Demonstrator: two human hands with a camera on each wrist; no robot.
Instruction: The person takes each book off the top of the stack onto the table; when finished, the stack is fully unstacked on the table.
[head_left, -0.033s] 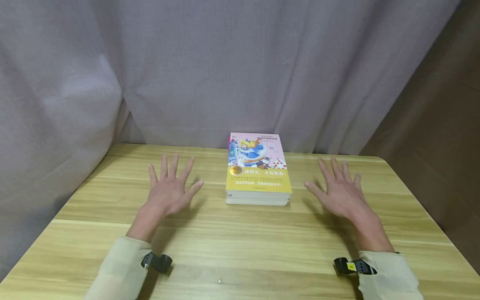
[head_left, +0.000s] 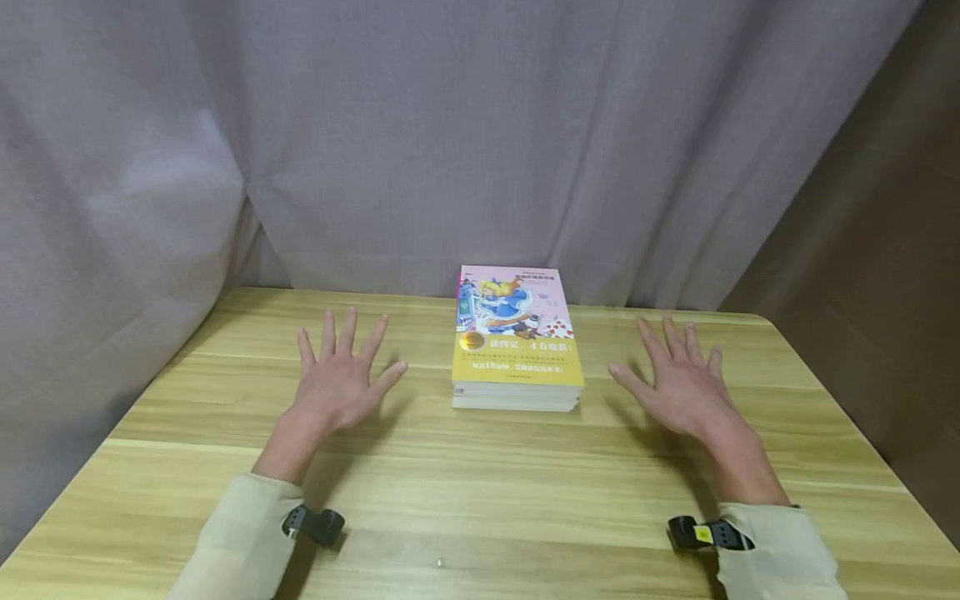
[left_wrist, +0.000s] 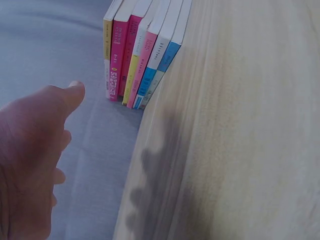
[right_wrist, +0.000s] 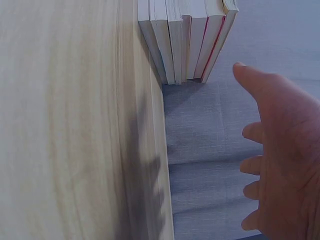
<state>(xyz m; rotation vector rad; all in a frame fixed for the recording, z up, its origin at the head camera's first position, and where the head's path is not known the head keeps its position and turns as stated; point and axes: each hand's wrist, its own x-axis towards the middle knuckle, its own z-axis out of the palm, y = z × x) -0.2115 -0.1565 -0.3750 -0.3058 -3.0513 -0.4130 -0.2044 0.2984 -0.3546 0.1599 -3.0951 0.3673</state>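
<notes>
A stack of several books (head_left: 516, 325) lies flat near the table's back edge. The top cover is pink and yellow, with a girl in a blue dress on it. To the left of the stack my left hand (head_left: 337, 387) hovers over the table, fingers spread and nothing held. My right hand (head_left: 682, 387) is held the same way on the other side, apart from the books. Coloured spines of the books (left_wrist: 142, 57) show in the left wrist view. Their white page edges (right_wrist: 182, 45) face the right wrist camera.
The wooden table (head_left: 480, 492) has a light, striped grain. Behind it hangs a grey curtain (head_left: 420, 142), which also drapes along the left side. A brown cloth (head_left: 870, 275) covers the right side. Black straps with small devices (head_left: 322, 527) sit at both wrists.
</notes>
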